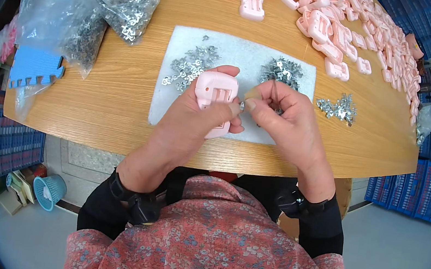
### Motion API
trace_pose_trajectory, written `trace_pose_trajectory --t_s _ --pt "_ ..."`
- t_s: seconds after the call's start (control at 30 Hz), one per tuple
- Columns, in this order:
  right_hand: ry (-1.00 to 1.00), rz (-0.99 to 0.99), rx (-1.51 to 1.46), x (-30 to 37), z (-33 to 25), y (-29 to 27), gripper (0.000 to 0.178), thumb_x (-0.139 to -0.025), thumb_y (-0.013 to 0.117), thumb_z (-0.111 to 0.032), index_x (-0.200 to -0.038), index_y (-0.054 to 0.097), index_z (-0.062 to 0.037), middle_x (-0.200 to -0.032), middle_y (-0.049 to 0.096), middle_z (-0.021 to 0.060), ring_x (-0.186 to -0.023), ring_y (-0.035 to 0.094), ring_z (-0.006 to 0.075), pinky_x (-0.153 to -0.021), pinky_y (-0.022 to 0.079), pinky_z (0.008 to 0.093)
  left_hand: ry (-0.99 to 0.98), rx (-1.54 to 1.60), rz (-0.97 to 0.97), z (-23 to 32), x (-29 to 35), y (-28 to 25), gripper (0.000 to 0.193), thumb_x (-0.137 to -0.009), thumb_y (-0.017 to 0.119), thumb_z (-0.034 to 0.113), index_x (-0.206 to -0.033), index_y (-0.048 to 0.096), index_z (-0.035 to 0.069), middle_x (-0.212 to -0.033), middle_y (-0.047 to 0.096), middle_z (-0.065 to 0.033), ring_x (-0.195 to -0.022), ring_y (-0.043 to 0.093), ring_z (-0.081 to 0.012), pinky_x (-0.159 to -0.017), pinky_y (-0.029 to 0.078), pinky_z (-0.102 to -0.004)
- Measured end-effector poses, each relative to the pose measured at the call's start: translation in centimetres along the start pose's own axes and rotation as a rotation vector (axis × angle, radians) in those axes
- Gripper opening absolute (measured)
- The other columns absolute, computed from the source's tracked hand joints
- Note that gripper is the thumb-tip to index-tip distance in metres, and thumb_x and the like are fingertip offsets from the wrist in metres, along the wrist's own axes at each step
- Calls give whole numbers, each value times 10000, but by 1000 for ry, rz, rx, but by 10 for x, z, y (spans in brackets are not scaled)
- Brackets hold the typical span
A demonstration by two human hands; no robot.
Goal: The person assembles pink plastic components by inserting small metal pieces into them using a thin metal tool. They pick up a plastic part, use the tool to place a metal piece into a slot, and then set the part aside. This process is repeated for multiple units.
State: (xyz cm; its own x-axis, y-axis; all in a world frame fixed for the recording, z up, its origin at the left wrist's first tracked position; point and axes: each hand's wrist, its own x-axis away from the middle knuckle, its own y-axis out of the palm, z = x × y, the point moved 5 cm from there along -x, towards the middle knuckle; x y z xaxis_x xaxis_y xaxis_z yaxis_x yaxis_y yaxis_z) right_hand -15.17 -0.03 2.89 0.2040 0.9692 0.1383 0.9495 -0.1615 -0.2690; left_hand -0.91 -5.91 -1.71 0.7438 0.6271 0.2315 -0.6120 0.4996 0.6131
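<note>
My left hand (188, 111) is wrapped round a pale pink plastic casing (209, 82) with rectangular slots, held upright above a white mat (166, 111). To its right my right hand (287, 117) is closed in a pinch beside the casing. At its fingertips, close to my left thumb, shows a small silvery metal piece (241, 105). A thin dark strip runs behind the right fingers; its kind is unclear. Loose metal contact pieces (195, 65) lie on the mat's left side, and a denser heap of metal pieces (281, 71) lies behind my right hand.
More metal pieces (340, 109) lie on the wooden table (106, 91) right of the mat. Pink casings (326, 32) are piled along the far and right side. Clear bags of metal parts (124, 0) and a blue foam mat (35, 68) sit at left.
</note>
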Motion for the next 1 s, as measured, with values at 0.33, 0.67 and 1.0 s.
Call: trace_pose_trajectory --t_s 0.33,0.67,1.0 --pt "-168 41 -102 5 -15 5 73 -942 612 -79 -968 604 -11 -817 576 -31 -727 507 34 -646 423 212 -183 418 -104 -6 0 4 561 -1061 192 432 -1342 474 37 -926 655 -138 -785 662 -249 -759 579 -442" --pt "-452 111 331 1 -13 12 131 -814 660 -20 -932 605 -24 -779 561 83 -650 599 202 -591 489 307 -249 509 -212 -17 1 4 604 -1065 167 456 -1289 498 3 -1095 662 -177 -933 688 -309 -854 579 -529" --pt "-541 156 724 8 -21 20 163 -761 715 -93 -854 581 -90 -772 560 81 -699 622 292 -574 511 400 -328 324 -32 -19 5 11 531 -1071 215 431 -1273 495 27 -1147 631 -166 -1003 665 -307 -874 573 -514"
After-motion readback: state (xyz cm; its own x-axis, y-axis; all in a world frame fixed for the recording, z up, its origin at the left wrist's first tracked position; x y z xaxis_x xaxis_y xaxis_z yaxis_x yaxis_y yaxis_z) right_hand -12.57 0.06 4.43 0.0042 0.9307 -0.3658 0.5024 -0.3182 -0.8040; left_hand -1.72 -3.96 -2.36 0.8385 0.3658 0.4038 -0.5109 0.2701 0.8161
